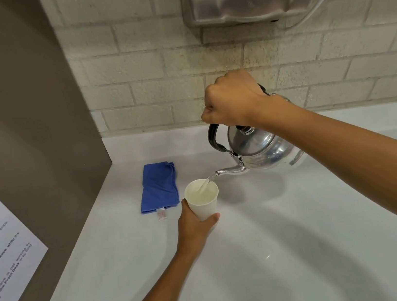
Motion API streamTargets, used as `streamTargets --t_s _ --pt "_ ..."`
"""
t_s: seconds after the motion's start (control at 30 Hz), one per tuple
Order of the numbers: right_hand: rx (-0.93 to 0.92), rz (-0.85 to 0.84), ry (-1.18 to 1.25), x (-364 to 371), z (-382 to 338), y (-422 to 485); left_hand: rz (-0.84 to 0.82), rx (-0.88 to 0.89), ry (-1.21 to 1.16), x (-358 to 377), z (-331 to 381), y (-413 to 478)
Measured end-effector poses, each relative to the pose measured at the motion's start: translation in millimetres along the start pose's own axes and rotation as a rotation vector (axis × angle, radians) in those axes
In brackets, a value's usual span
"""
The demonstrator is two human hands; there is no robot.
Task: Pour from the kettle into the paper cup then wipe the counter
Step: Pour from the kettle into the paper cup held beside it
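White counter (308,249) took up most of my view. My right hand (230,100) was fisted round the kettle (261,149) handle, spout tipped down-left, pouring into the cup (203,199) my left hand (193,223) gripped. Folded blue cloth (158,186) lay lengthwise just left.

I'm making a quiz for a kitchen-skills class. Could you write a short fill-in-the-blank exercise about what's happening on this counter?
1. The right hand tilts the metal kettle by its black ____.
2. Water runs from the spout into the paper cup, which the ____ hand steadies.
3. A folded cloth lying on the counter to the left of the cup is ____ in colour.

Missing words: handle; left; blue
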State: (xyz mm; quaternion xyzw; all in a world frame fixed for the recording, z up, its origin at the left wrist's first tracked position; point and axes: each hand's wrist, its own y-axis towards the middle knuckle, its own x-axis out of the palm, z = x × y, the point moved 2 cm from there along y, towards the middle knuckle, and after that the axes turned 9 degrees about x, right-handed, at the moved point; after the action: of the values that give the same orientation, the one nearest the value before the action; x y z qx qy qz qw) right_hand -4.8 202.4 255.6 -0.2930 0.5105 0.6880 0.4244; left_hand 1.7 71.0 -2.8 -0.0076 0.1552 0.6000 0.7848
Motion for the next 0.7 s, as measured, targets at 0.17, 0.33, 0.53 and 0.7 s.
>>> streamTargets --t_s 0.17,0.33,0.53,0.7 --pt "0.014 0.002 0.034 3.4 2.6 -0.7 -0.002 0.0 -0.012 0.0 1.3 -0.7" --pt "0.05 -0.019 0.098 13.1 5.2 -4.9 0.009 0.001 -0.002 0.7 0.8 -0.4" --pt "0.151 0.004 0.18 27.2 16.0 -9.5 0.03 0.005 0.058 0.0 1.3 1.0" --pt "0.334 0.0 0.334 45.4 36.3 -11.5 0.034 -0.001 0.068 -0.5 0.1 2.3"
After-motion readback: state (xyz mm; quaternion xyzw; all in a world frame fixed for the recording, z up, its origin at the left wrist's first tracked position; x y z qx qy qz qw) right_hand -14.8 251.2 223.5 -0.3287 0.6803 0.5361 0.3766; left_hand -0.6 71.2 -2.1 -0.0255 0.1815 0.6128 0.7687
